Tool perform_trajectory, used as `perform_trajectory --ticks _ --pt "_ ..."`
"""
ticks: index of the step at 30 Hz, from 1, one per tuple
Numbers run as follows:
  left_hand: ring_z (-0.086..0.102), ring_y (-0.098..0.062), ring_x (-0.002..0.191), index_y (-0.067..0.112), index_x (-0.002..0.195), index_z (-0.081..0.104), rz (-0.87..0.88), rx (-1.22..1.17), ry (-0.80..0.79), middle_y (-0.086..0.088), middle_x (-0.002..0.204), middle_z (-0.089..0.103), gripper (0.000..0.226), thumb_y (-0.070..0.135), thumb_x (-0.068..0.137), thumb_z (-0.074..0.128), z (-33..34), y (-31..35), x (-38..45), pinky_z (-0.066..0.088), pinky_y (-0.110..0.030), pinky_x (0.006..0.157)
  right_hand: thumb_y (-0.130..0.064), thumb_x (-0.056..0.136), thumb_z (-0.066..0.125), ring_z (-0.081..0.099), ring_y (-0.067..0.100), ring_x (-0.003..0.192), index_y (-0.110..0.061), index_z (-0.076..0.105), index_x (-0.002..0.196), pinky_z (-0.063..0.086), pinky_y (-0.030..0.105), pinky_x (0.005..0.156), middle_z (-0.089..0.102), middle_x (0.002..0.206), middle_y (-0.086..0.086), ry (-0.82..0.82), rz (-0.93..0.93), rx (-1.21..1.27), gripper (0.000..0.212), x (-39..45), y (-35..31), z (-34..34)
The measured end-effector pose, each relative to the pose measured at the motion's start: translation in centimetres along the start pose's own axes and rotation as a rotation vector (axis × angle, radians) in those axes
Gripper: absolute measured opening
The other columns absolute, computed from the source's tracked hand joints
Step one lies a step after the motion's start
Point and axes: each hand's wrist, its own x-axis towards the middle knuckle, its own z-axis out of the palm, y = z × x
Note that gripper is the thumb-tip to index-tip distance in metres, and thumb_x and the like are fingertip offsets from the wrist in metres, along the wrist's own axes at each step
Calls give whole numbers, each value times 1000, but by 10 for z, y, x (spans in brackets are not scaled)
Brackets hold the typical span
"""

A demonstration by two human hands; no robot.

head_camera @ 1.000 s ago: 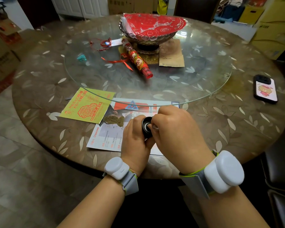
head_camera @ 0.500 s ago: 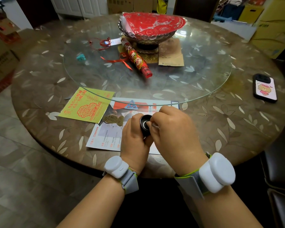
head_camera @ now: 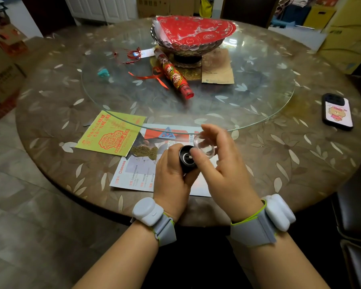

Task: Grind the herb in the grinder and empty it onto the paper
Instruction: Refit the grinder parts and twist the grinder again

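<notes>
Two hands work over a printed paper sheet on the round, leaf-patterned table. The left hand wraps its curled fingers round a black cylindrical grinder, tilted so its open end, with a small metal centre pin, faces the camera. Just beside that end, the right hand pinches a clear, rounded plastic cap between thumb and fingertips. A loose mound of coarse, brownish-green ground herb lies on the paper, left of the grinder.
</notes>
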Motion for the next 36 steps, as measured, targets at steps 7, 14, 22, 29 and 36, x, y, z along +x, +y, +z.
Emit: perform_trajectory --ticks 7,14,22,29,36 --pt "59 -32 85 20 112 39 1 7 -1 -12 99 61 37 36 83 54 1 -1 -1 50 -48 69 -26 81 65 54 12 111 -17 58 118 43 34 96 61 114 -7 -87 -54 -124 38 0 -2 2" --pt "59 -29 86 19 112 43 -9 -15 12 -7 98 59 36 36 83 56 3 -3 0 49 -47 68 -36 77 68 56 10 108 -21 62 116 45 37 95 61 111 -11 -111 -59 -126 42 1 -2 0" --pt "60 -31 90 20 112 45 -69 -101 28 -8 101 60 38 38 81 58 5 -5 0 51 -51 72 -37 76 68 57 8 108 -19 63 116 46 38 95 66 115 -6 -116 -73 -134 44 1 3 2" --pt "54 -21 88 19 113 44 -40 96 39 -5 97 60 32 32 84 46 7 -7 3 46 -35 78 -30 85 53 59 21 109 -15 60 120 46 47 89 64 118 1 -138 -153 -301 39 1 1 11" --pt "56 -18 93 19 106 50 -141 69 -65 -6 100 63 28 23 78 50 6 -7 0 45 -24 83 -27 89 51 45 27 73 -19 37 79 28 35 67 39 75 -3 -35 -164 -640 19 9 -3 25"
